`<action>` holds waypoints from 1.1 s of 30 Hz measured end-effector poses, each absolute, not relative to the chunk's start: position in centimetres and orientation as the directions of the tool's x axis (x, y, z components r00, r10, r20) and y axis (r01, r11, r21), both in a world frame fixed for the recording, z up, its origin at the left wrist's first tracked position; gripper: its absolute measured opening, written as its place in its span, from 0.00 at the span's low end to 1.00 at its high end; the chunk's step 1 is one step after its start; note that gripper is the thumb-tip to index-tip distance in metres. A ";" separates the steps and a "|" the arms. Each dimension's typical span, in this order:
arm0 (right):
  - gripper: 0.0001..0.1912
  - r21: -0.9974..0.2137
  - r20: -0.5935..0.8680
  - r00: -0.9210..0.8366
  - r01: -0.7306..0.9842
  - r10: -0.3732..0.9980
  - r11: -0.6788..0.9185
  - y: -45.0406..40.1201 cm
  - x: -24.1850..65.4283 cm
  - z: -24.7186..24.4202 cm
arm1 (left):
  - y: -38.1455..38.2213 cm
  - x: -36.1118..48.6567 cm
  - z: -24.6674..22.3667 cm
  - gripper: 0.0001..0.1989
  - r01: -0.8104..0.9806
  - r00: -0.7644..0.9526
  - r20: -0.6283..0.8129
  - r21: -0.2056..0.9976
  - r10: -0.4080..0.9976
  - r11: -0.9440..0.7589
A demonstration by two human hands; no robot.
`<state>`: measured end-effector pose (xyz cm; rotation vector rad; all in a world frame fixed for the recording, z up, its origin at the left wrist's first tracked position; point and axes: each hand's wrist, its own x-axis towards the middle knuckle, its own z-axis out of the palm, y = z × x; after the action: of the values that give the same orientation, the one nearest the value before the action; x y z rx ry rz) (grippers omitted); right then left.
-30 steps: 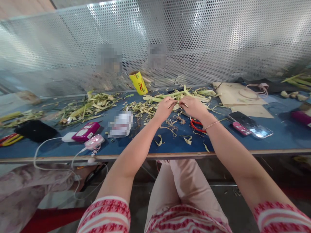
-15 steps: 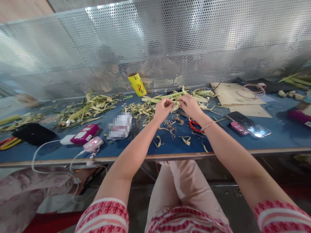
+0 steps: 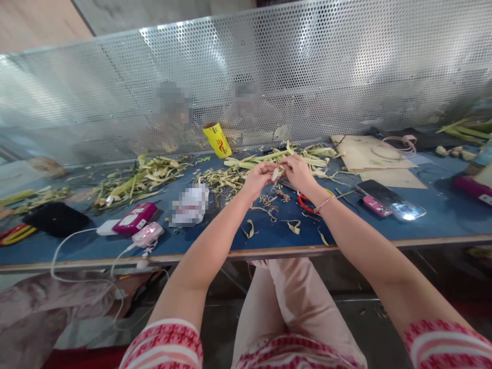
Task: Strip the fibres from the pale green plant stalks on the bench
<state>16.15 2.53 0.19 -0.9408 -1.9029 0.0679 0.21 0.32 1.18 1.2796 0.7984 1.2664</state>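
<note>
Over the blue table (image 3: 215, 237), my left hand (image 3: 261, 179) and my right hand (image 3: 296, 171) meet at a small pale green piece of plant (image 3: 275, 174). The fingers of both hands are pinched round it. Behind and beside them lies a pile of green stalks and dry leaf scraps (image 3: 226, 178). Brown stringy bits (image 3: 274, 197) lie just in front of my hands. Red-handled scissors (image 3: 306, 204) rest partly under my right wrist.
A yellow tube (image 3: 217, 140) stands tilted by the perforated metal screen (image 3: 330, 66). Left are a white packet (image 3: 190, 205), a purple device (image 3: 135, 219) with cables and more stalks (image 3: 142, 179). Right are a phone (image 3: 390, 199) and brown card (image 3: 369, 156). A person's leg (image 3: 46, 302) shows below.
The view has shifted slightly, so the table sits a little lower. My fingers have turned about the plant piece, which now shows as a pale flap between my hands.
</note>
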 end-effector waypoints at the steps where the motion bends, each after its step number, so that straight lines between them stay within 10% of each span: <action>1: 0.12 -0.410 0.744 -0.232 0.583 0.627 0.702 2.6 16.2 0.2 | 0.5 0.2 1.0 0.14 -0.221 0.204 0.220 0.960 0.954 -0.174; 20: 0.18 -0.412 0.720 -0.318 0.519 0.617 0.749 2.6 15.6 0.0 | 0.6 0.2 1.3 0.07 -0.217 0.031 0.167 0.963 0.985 -0.157; 33: 0.09 -0.148 0.802 -0.474 0.431 0.363 0.890 1.7 15.9 0.8 | 0.4 0.4 1.6 0.09 -0.216 0.013 0.138 0.967 0.990 -0.132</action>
<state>15.87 1.70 0.80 -0.5702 -2.1140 -0.0917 0.37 0.42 1.60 1.1562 0.9597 1.3820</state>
